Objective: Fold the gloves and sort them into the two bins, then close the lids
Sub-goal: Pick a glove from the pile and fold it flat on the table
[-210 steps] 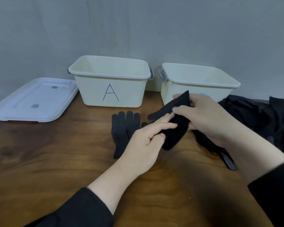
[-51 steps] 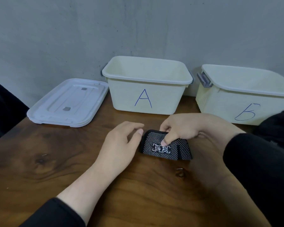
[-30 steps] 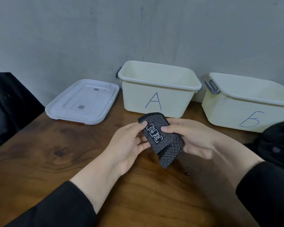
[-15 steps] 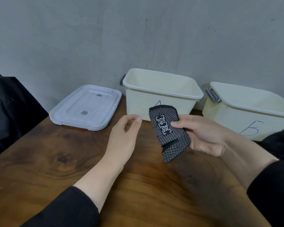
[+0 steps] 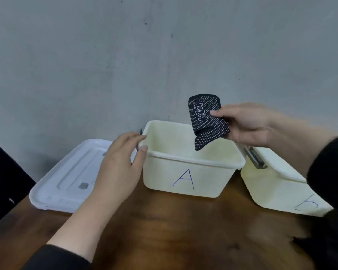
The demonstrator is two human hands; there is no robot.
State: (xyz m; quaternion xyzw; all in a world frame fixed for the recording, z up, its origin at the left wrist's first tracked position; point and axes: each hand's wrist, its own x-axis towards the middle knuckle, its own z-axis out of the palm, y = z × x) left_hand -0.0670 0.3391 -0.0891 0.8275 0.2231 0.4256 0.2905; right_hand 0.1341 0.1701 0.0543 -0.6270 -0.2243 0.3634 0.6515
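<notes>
**Folded glove lifted over bin A**

Grey wall behind, brown wooden table (image 5: 164, 230) below. Half a second ago the folded glove (image 5: 207, 121) was held low in front of the bins; now the right hand (image 5: 248, 123) has carried it up and over the open mouth of bin A (image 5: 183, 172), thumb on the dotted face and fingers curled behind, the loose lower flap hanging toward the inside. The left hand (image 5: 119, 168), which hovered free beside the glove a moment back, has moved to the bin's left end at about 9 o'clock; its thumb touches the rim corner and the fingers are loosely curved, whether they actually grip the rim I cannot tell.

By my reading, folding of this glove is finished and the drop into A is the step in hand; the bin looks empty inside, so sorting has barely begun and both lids are off.

At 3 o'clock of bin A sits the second bin (image 5: 277, 186), its grey latch (image 5: 254, 157) nearly touching A's rim. At 9 o'clock lies a white lid (image 5: 66, 182), flat on the table. Dark fabric shows blurred at 4 o'clock, lower right. Nothing blocks the bin's opening.
</notes>
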